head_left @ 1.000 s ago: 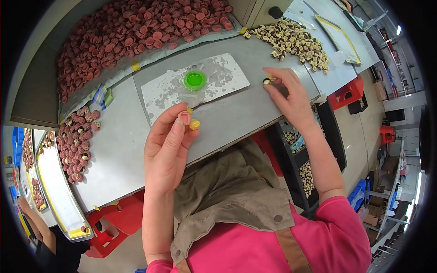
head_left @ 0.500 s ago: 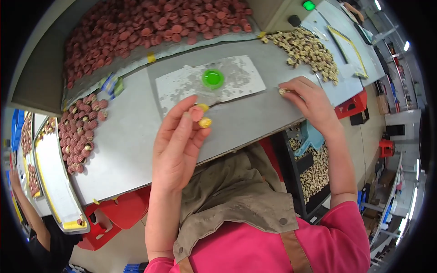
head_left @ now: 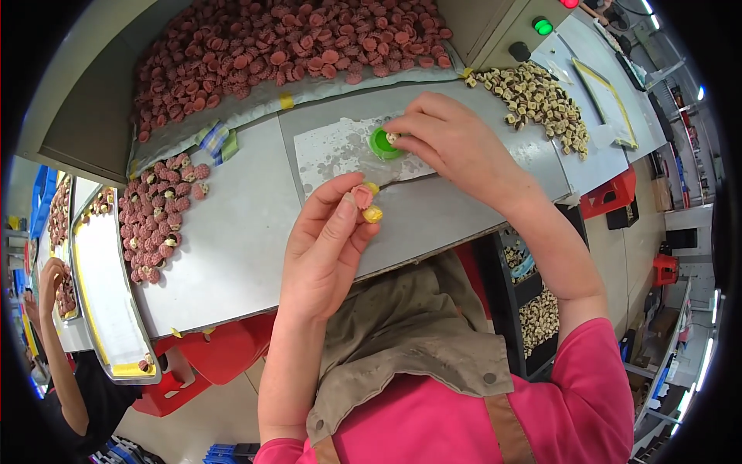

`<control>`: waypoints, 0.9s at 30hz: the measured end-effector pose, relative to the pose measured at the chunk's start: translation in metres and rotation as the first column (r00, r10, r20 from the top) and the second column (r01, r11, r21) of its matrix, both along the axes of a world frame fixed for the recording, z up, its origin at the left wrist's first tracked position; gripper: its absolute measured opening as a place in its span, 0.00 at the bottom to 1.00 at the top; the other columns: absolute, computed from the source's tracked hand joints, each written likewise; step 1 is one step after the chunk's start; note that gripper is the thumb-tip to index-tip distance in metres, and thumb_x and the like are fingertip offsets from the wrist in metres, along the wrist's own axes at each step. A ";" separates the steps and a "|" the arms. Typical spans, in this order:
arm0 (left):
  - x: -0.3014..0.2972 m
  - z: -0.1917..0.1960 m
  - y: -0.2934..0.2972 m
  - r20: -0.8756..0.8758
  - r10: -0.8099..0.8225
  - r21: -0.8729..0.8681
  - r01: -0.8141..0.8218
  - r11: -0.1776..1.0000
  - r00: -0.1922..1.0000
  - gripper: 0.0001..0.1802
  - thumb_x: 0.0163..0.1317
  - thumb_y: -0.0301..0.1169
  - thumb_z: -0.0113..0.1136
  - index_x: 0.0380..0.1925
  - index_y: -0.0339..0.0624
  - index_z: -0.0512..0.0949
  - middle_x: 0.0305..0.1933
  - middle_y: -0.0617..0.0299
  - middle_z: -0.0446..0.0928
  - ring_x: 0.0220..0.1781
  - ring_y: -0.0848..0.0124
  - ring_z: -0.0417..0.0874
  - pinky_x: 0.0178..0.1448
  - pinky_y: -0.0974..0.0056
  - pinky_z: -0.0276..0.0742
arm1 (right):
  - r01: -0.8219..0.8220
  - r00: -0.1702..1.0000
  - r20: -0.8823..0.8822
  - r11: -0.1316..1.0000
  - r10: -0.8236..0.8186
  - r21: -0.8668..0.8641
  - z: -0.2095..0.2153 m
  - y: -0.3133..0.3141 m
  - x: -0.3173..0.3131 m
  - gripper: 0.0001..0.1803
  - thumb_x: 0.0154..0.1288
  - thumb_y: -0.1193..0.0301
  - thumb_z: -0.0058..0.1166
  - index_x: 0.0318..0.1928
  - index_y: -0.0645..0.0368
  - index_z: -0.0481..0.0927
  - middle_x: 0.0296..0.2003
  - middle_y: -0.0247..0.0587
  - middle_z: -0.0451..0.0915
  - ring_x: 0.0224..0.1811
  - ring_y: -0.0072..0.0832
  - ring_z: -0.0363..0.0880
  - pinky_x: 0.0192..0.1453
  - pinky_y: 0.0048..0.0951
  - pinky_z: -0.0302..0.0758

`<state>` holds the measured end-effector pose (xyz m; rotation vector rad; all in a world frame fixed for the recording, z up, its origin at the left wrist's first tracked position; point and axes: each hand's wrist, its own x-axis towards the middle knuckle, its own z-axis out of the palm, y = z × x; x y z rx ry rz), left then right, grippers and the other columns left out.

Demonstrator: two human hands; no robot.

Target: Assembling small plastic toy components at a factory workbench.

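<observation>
My left hand is closed in a pinch on a small pink cup-shaped shell, its hollow side showing. Two shiny yellow patches sit beside the shell; they look like fingertip coverings, but I cannot be sure. Between thumb and fingers, my right hand pinches a small cream-and-brown piece at the right edge of a round green dish. Whether the piece touches the dish's contents I cannot tell. The dish stands on a white, grey-stained sheet on the grey worktop.
Pink shells fill the back. Joined pink-and-cream pieces lie at left, beside a white yellow-edged tray. Cream-and-brown pieces are heaped at right; more fill a black drawer below. Another person's arm shows far left.
My right hand has moved left from the worktop's right side to the green dish, carrying the cream-and-brown piece. My left hand keeps its hold on the pink shell. The whole view has shifted slightly.
</observation>
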<state>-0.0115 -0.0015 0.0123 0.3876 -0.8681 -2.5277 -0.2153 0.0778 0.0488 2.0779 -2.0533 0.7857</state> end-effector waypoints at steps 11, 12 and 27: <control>-0.001 0.005 0.000 0.042 0.019 0.005 -0.019 1.000 0.999 0.18 0.67 0.30 0.50 0.56 0.39 0.67 0.47 0.66 0.74 0.44 0.79 0.76 0.50 0.72 0.75 | -0.016 0.997 0.071 1.000 0.016 -0.001 -0.008 -0.011 -0.002 0.09 0.57 0.72 0.57 0.40 0.57 0.80 0.32 0.37 0.74 0.35 0.34 0.74 0.37 0.31 0.72; -0.002 0.005 0.000 0.042 0.017 0.004 -0.018 1.000 0.999 0.18 0.67 0.30 0.50 0.56 0.39 0.67 0.47 0.66 0.74 0.44 0.79 0.76 0.50 0.72 0.75 | -0.015 0.997 0.071 1.000 0.015 -0.002 -0.008 -0.010 -0.002 0.09 0.57 0.72 0.57 0.40 0.57 0.80 0.32 0.37 0.74 0.35 0.34 0.74 0.37 0.31 0.72; -0.001 0.005 -0.001 0.039 -0.015 0.033 0.014 0.999 0.999 0.18 0.67 0.33 0.50 0.54 0.37 0.67 0.45 0.66 0.75 0.45 0.78 0.75 0.50 0.71 0.74 | -0.047 0.673 0.738 0.999 0.051 -0.027 0.005 0.015 0.038 0.11 0.60 0.78 0.54 0.44 0.62 0.78 0.38 0.39 0.77 0.38 0.27 0.76 0.43 0.26 0.74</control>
